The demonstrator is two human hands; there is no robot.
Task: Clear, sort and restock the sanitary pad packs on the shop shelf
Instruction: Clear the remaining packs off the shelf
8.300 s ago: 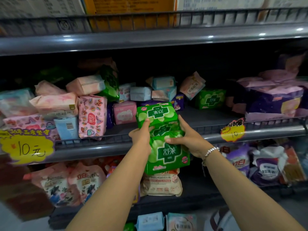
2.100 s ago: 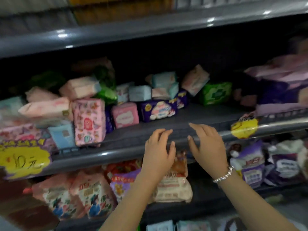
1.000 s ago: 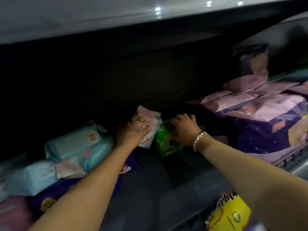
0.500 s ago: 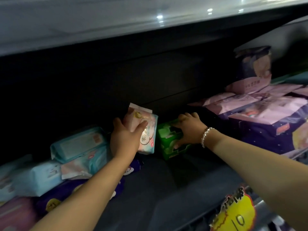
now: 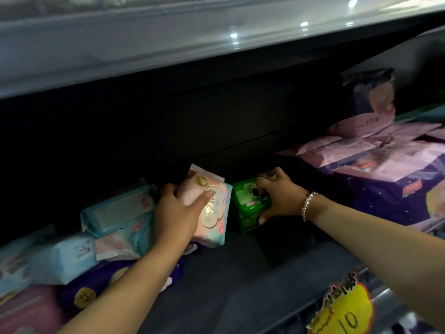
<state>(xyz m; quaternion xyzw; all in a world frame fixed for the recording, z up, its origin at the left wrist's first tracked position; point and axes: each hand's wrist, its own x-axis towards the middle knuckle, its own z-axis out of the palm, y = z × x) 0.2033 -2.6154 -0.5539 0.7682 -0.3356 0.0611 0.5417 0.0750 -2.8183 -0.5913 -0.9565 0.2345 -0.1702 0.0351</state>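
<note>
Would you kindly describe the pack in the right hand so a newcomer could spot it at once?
Look at the dark back of the shelf, left of the purple and pink stack. The right hand grips a green pack there, beside the pink pack in the left hand. It is the only green one here.

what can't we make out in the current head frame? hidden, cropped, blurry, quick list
Head view:
- green pack: right side hidden by the right hand gripping it; print too small.
- pink pack: left part covered by the left hand holding it.
- Shelf back: too dark to tell what lies behind the packs.
- yellow price tag: cut by the bottom edge.
- purple packs: cropped at the right edge.
</note>
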